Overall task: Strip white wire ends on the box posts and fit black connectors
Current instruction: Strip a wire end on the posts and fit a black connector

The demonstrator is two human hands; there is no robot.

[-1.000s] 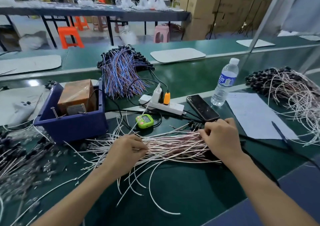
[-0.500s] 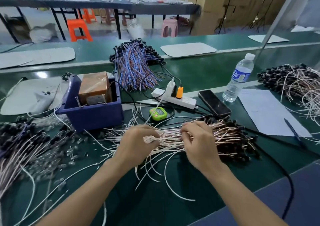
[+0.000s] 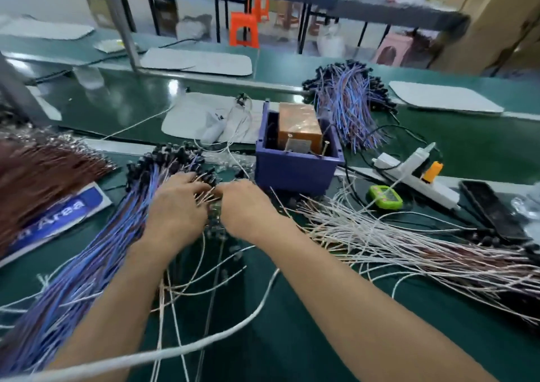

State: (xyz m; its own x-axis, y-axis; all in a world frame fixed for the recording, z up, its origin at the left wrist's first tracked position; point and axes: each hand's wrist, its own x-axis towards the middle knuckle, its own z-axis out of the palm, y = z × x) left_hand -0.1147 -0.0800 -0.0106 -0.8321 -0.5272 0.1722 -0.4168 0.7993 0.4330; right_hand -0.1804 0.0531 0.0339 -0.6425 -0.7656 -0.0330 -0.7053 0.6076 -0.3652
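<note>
Working just in front of the blue box (image 3: pixel 295 174), low over the green counter (image 3: pixel 292 323). Gripping a small fan of wire ends (image 3: pixel 204 199) in the left hand (image 3: pixel 175 209), fingers (image 3: pixel 195 184) bent over them. Pressed knuckle to knuckle against it, the right hand (image 3: pixel 245 206), its fingertips tucked under and out of sight: cannot tell whether grasping or released. Inside the box, a brown block (image 3: pixel 299 130) and 2 upright metal posts (image 3: pixel 325 147) near the front wall. Right of the hands, spread flat across the counter, the pile of white wires (image 3: pixel 409 244), reaching up to the right forearm. Under the left forearm, a thick sheaf of blue-purple wires (image 3: pixel 87 264), tipped with black connectors (image 3: pixel 172 156) just beyond the left hand. Behind the box, another purple bundle (image 3: pixel 347 109). Further right, a white power strip (image 3: pixel 415 174), a green timer (image 3: pixel 385 197) and a dark phone (image 3: pixel 493 212). Far left, a brown-red wire heap (image 3: pixel 38 174) beside a blue sign (image 3: pixel 58 215).
</note>
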